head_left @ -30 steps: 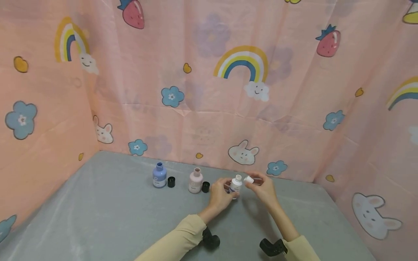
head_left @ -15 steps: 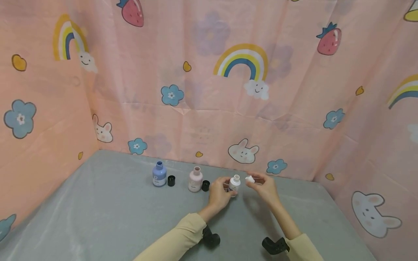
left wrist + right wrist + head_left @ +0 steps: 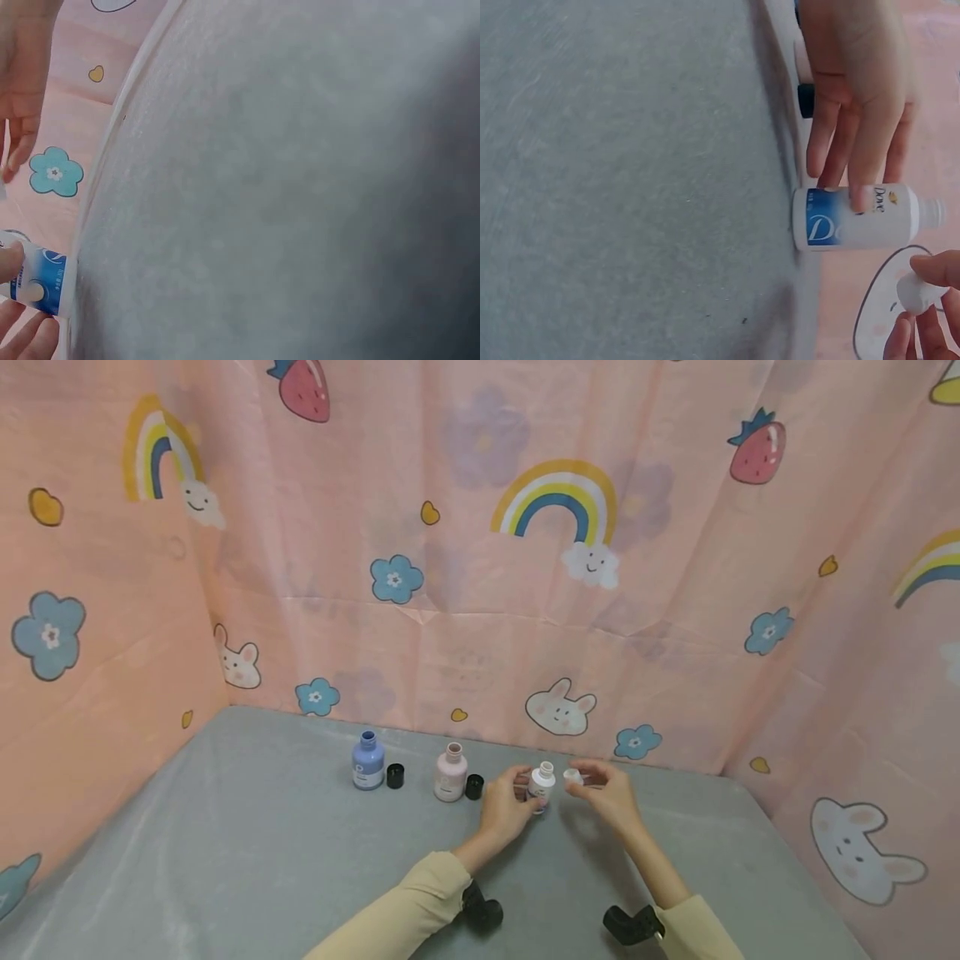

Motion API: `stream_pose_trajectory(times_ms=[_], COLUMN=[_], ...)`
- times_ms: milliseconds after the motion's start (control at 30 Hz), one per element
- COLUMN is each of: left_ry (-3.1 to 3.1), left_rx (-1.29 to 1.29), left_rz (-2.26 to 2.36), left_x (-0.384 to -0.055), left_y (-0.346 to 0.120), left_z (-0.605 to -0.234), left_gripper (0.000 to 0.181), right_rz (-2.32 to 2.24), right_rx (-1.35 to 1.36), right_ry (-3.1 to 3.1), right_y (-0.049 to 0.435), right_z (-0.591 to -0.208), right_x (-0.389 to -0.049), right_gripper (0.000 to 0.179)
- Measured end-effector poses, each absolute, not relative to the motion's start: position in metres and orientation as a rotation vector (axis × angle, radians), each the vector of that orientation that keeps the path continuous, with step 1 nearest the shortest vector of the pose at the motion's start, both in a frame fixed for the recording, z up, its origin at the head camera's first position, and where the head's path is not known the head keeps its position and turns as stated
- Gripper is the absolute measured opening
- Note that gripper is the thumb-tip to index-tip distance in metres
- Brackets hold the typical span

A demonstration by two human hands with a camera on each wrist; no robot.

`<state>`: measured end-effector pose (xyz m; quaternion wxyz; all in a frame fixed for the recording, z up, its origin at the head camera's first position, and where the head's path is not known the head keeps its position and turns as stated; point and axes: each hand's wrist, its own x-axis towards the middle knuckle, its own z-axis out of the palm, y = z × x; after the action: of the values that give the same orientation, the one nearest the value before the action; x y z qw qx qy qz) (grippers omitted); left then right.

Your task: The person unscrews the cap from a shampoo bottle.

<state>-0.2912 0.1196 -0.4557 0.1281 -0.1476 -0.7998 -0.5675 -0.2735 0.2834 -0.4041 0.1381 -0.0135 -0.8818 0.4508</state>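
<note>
In the head view, my left hand (image 3: 506, 808) grips a small white-and-blue Dove bottle (image 3: 542, 779) around its body. The bottle's neck is bare, and its base is at the tabletop in the right wrist view, where the blue lower label (image 3: 825, 217) shows. Just right of the neck, my right hand (image 3: 613, 795) pinches a small white cap (image 3: 573, 776) between thumb and fingers, apart from the bottle. The right wrist view also shows this cap (image 3: 915, 293) close to the bottle mouth. Only part of the bottle (image 3: 41, 274) appears in the left wrist view.
Left of my hands stand an uncapped pink bottle (image 3: 451, 774) and an uncapped blue bottle (image 3: 367, 762). A black cap (image 3: 475, 787) sits beside the pink one, another black cap (image 3: 395, 776) beside the blue one. A patterned pink curtain (image 3: 465, 635) borders the grey table (image 3: 300, 860).
The white cap has turned a little in my right fingers, staying near the bottle's neck. My left hand keeps its hold on the bottle, which has shifted only slightly.
</note>
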Motion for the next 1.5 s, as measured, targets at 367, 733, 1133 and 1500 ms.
stream_pose_trajectory(times_ms=[367, 733, 1133, 1500], left_ry=[-2.358, -2.397, -2.432, -2.493], left_rx=[-0.499, -0.591, -0.679, -0.657], left_rz=[-1.668, -1.638, -1.553, -1.396], left_x=[-0.288, -0.286, -0.278, -0.275], left_y=[0.110, 0.086, 0.054, 0.019], left_z=[-0.453, -0.456, -0.453, -0.437], left_gripper=[0.039, 0.030, 0.020, 0.020], right_rz=[1.308, 1.248, 1.150, 1.071], right_rx=[-0.015, 0.029, 0.098, 0.120], right_ry=[-2.602, -2.703, -2.752, -2.811], right_y=[0.285, 0.286, 0.287, 0.288], right_z=[-0.412, -0.423, -0.433, -0.437], right_x=[-0.277, -0.281, -0.285, -0.285], right_gripper=[0.038, 0.030, 0.024, 0.023])
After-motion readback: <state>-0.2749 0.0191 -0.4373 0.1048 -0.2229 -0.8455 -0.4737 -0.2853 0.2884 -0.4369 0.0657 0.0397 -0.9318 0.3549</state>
